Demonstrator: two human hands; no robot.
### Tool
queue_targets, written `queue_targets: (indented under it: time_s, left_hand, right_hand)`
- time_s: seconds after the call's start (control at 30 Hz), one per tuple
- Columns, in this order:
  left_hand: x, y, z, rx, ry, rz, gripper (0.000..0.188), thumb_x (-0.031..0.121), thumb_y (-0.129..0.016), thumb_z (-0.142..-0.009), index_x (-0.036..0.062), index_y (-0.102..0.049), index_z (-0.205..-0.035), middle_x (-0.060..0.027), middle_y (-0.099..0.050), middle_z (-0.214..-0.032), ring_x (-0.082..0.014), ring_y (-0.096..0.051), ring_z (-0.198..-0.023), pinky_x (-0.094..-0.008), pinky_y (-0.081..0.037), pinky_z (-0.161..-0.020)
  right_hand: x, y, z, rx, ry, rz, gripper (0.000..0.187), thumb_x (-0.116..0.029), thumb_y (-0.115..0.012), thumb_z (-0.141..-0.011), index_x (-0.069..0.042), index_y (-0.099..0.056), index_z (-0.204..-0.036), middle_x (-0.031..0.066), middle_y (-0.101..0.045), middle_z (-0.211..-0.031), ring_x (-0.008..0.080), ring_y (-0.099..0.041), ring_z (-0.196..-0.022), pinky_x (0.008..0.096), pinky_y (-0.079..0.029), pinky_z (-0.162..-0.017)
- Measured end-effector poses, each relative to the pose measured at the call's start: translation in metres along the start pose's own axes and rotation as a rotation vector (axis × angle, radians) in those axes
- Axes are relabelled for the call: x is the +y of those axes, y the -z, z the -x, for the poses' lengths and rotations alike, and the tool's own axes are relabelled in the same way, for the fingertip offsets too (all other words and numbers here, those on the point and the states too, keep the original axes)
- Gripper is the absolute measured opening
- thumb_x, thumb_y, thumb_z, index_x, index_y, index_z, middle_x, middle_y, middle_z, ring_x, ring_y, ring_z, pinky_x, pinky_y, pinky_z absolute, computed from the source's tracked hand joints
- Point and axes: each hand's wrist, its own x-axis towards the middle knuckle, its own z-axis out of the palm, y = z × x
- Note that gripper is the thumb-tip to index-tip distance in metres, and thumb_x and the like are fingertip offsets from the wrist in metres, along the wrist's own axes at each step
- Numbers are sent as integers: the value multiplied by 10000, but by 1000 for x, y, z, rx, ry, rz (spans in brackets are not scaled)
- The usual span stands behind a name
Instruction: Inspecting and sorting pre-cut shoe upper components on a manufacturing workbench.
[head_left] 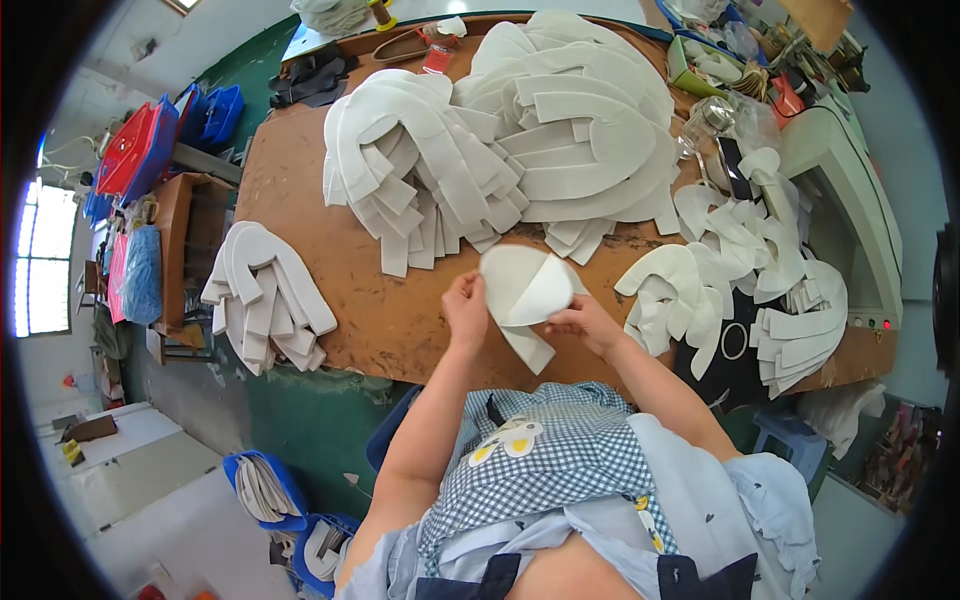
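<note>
Over the near edge of the brown table, I hold a curved white foam-like piece (510, 270) between both hands. A smoother, brighter white flap (546, 292) lies across its right part; whether it is a fold or a separate sheet I cannot tell. My left hand (466, 308) is closed on the left edge. My right hand (588, 322) pinches the right side, beside the flap's lower corner. One leg of the piece hangs down toward my apron. Just beyond my hands rise a pile of U-shaped white pieces (400, 130) and a larger heap (590, 130).
On the brown table (290, 190), a small stack of U-shaped pieces (262, 290) sits at left. Thinner white pieces (680, 290) lie at right, near a pale green machine (840, 190). Blue bins (262, 485) with white pieces stand on the floor at lower left.
</note>
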Motion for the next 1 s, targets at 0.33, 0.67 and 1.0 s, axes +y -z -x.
queue_targets:
  time_s: [0.33, 0.67, 1.0]
  left_hand:
    - [141, 60, -130, 247, -398, -29, 179, 124, -541, -940, -21, -623, -1005, 10, -587, -787, -63, -503, -704, -217, -414, -631]
    - [210, 132, -304, 415, -629, -340, 327, 169, -568, -912, -28, -520, -1167, -189, -631, -1010, -289, -617, -885, -388, -482, -772]
    - [88, 208, -155, 351, -681, -691, 342, 73, -660, -774, 5, -543, -1087, -181, -570, -1052, -347, -536, -1001, -421, -422, -866]
  right_hand:
    - [-9, 102, 129, 308, 323, -242, 478, -75, -584, -708, 2, -556, -1179, 91, -628, -1111, 238, -606, -1027, 399, -503, -874]
    - [-54, 15, 106, 193, 131, 716, 355, -53, -596, -730, -14, -606, -1083, 51, -651, -906, 126, -622, -761, 270, -519, -677]
    - [-4, -90, -62, 107, 261, 1378, 310, -210, -675, -740, -20, -592, -970, 147, -655, -842, 298, -652, -735, 393, -523, -706]
